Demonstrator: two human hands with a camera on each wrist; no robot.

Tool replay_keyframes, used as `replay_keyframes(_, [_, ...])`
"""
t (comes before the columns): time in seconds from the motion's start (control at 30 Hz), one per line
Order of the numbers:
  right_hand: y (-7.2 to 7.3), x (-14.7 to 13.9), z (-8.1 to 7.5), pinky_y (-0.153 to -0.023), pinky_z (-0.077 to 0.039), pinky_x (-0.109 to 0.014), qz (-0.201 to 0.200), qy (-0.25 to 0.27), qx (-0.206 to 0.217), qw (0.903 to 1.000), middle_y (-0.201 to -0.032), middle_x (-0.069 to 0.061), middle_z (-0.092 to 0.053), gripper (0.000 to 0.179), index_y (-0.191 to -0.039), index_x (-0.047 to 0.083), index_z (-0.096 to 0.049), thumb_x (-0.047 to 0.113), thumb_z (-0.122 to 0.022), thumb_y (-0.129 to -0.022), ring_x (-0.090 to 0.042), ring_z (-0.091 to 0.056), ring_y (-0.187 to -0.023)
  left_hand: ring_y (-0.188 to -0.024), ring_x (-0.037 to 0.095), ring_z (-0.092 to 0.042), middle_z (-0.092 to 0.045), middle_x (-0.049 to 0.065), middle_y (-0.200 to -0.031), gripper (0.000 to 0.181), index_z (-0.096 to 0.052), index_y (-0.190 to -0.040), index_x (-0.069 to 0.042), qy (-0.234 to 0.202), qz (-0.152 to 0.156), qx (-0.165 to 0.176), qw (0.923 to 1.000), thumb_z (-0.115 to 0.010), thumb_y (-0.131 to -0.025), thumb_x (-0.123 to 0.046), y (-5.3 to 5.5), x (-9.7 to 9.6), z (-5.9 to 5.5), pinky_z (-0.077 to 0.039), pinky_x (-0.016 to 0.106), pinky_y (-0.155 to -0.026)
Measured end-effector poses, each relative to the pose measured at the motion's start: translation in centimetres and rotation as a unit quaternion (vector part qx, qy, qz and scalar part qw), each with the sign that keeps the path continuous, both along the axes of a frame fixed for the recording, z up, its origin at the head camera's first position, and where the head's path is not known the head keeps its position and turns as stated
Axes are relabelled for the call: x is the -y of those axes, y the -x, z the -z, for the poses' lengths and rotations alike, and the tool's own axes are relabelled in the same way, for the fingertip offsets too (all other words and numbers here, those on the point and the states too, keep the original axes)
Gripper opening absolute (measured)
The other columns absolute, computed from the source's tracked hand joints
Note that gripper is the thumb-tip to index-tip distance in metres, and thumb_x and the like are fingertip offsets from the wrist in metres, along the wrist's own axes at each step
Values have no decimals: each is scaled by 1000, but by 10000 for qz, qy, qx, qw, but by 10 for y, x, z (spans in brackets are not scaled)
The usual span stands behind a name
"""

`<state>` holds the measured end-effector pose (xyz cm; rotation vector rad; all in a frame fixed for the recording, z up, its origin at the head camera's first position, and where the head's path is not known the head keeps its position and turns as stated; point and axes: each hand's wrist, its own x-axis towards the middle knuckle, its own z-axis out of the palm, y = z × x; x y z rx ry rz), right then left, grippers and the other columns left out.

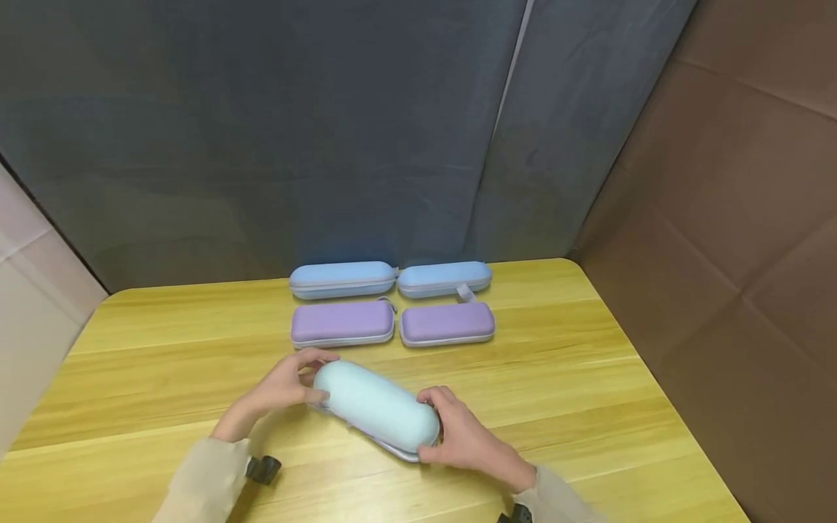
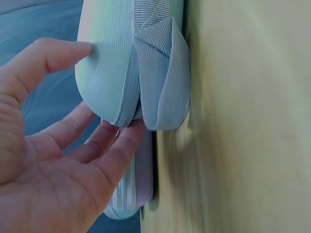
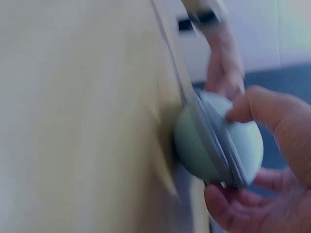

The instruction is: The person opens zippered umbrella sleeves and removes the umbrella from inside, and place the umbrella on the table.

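Observation:
A mint-green zippered hard case (image 1: pixel 379 407) lies slantwise near the front of the table, its right end nearer the person. My left hand (image 1: pixel 290 385) grips its left end, thumb on one side and fingers round the other. My right hand (image 1: pixel 461 432) holds the right end between thumb and fingers. In the left wrist view, a folded grey webbing loop (image 2: pixel 165 73) hangs off the case's end beside the zipper. The right wrist view is blurred, but the zipper seam (image 3: pixel 218 138) runs tilted across the rounded end.
Behind the hands, two purple cases (image 1: pixel 343 321) lie side by side, with two blue cases (image 1: pixel 343 278) in a row behind them. The wood-grain table (image 1: pixel 163 363) meets a dark grey curtain (image 1: pixel 261 145) at the back. A brown panel (image 1: pixel 732 218) stands at the right.

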<state>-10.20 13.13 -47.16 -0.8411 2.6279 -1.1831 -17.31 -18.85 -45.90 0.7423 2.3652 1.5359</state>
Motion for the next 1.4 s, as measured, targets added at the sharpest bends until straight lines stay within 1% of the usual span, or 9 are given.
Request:
replay_keyframes(0.2, [-29, 17, 7, -75, -50, -25, 772, 213, -306, 9963, -109, -6, -49, 57, -115, 5, -44, 17, -73, -67, -17, -53, -92, -108, 36, -47, -52, 25, -122, 53, -53, -120, 12, -6, 266, 162, 9995, -67, -69, 7, 14, -12, -2, -44, 44, -93])
replay_keyframes(0.4, [-46, 29, 2, -69, -51, -25, 1230, 17, -122, 9923, -101, -3, -50, 56, -105, 5, -42, 22, -77, -65, -17, -57, -85, -107, 35, -48, -54, 25, -120, 52, -54, -117, 12, 120, 464, -57, 9988, -61, -65, 9, 21, -30, -5, -41, 50, -96])
replay_keyframes(0.73, [-57, 43, -2, -57, -46, -21, 1453, -303, -100, 9889, -86, 0, -48, 57, -98, 8, -38, 32, -79, -66, -10, -52, -66, -110, 34, -49, -56, 21, -120, 52, -57, -117, 7, 575, 709, -602, 9940, -57, -64, 5, 32, -50, -6, -40, 53, -96])
replay_keyframes(0.9, [-58, 44, -2, -54, -44, -20, 1433, -334, -91, 9891, -83, 0, -47, 59, -97, 7, -37, 36, -79, -68, -8, -50, -62, -107, 32, -52, -59, 18, -118, 51, -59, -115, 5, 743, 647, -996, 9901, -56, -65, 0, 34, -60, -5, -41, 50, -92])
replay_keyframes(1.03, [-58, 44, -1, -53, -42, -19, 1392, -265, -111, 9899, -79, 2, -45, 60, -96, 7, -37, 40, -79, -70, -6, -47, -60, -105, 32, -53, -59, 19, -116, 49, -58, -115, 5, 836, 305, -1141, 9895, -54, -66, 3, 29, -67, -3, -42, 50, -92])
replay_keyframes(1.13, [-58, 43, 1, -52, -41, -19, 1395, -240, -146, 9898, -76, 4, -43, 61, -94, 8, -36, 44, -79, -70, -5, -45, -58, -105, 34, -53, -57, 21, -115, 48, -57, -116, 8, 1059, -207, -1291, 9858, -53, -68, 5, 21, -75, -3, -43, 49, -92])
replay_keyframes(1.27, [-57, 38, 5, -50, -40, -16, 1273, 114, -253, 9915, -75, 6, -43, 52, -94, 9, -40, 43, -75, -76, 0, -41, -58, -103, 38, -54, -56, 25, -111, 41, -57, -112, 12, 1576, -1239, -1471, 9686, -56, -73, 2, 2, -87, -11, -45, 50, -90])
replay_keyframes(1.33, [-54, 34, 7, -49, -40, -15, 1114, 465, -528, 9913, -74, 6, -44, 36, -96, 7, -45, 31, -69, -85, 2, -39, -58, -100, 40, -56, -55, 27, -109, 41, -57, -112, 14, 1851, -1694, -1398, 9579, -61, -78, -7, -9, -94, -16, -47, 50, -86])
replay_keyframes(1.4, [-51, 30, 9, -48, -39, -13, 998, 786, -858, 9882, -72, 6, -45, 18, -97, 4, -48, 16, -61, -91, 4, -38, -57, -94, 41, -57, -54, 29, -108, 51, -54, -116, 15, 2124, -1994, -1249, 9484, -66, -81, -20, -20, -102, -21, -50, 50, -80])
